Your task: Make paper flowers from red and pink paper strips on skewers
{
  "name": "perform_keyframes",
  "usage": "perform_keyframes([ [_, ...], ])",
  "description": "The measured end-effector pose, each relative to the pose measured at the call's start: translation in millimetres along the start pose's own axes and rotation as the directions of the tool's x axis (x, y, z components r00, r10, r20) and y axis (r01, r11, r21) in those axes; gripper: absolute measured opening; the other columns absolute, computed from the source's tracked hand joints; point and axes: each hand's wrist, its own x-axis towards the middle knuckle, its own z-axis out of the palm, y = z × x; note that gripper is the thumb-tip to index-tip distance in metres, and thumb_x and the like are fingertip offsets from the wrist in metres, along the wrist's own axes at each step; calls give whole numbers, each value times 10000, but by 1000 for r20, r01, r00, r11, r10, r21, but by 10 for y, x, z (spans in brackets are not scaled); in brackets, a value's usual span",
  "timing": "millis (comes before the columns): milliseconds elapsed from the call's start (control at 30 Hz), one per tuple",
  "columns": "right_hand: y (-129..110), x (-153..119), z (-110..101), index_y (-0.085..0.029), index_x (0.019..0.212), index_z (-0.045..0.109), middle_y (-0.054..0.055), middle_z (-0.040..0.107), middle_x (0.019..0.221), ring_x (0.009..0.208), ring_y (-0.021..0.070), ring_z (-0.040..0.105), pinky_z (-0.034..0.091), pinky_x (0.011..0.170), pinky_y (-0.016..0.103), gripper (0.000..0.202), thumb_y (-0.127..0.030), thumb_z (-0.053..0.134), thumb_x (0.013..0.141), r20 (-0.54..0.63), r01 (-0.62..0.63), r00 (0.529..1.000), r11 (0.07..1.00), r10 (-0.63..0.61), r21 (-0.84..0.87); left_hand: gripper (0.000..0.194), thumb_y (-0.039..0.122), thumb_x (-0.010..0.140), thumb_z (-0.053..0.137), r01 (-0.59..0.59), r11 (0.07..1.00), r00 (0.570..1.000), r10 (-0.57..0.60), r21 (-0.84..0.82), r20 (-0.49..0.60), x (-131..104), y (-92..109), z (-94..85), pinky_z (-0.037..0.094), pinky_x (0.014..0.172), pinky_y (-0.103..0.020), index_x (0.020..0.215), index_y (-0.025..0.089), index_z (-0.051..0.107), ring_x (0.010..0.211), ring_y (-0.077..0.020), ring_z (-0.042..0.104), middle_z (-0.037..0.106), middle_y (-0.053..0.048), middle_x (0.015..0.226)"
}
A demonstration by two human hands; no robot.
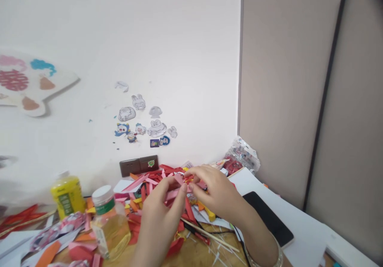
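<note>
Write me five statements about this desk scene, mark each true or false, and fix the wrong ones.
1. The left hand and right hand meet at pink paper. True.
2. The phone lies left of both hands. False: it lies to their right.
3. The yellow bottle stands left of the jar. True.
4. The jar has no lid. False: a white lid is on it.
5. Stickers are on the wall. True.

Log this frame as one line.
left hand: holding pink paper | right hand: touching same paper | paper scraps: around both hands | smartphone: beside right forearm
</note>
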Motion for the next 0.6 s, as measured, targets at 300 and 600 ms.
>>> perform_keyframes([
  [300, -35, 9, 181, -201, 875, 576, -28, 622, 665, 583, 121, 551, 314, 526, 202, 162, -82, 496, 799, 21, -93, 995, 994, 94, -49, 154, 326, 855, 451, -73, 993, 997, 72, 95, 15, 21, -121, 92, 468, 537, -239, 774, 211, 514, 596, -150, 604, 610, 11, 661],
  [600, 307, 74, 312, -198, 895, 610, 40, 697, 813, 746, 180, 629, 323, 592, 251, 169, -123, 466, 846, 96, -231, 955, 907, 280, -354, 107, 272, 802, 596, -75, 988, 928, 20, 134, 373, -313, -343, 213, 456, 533, -262, 728, 201, 626, 614, -174, 610, 656, -30, 713],
])
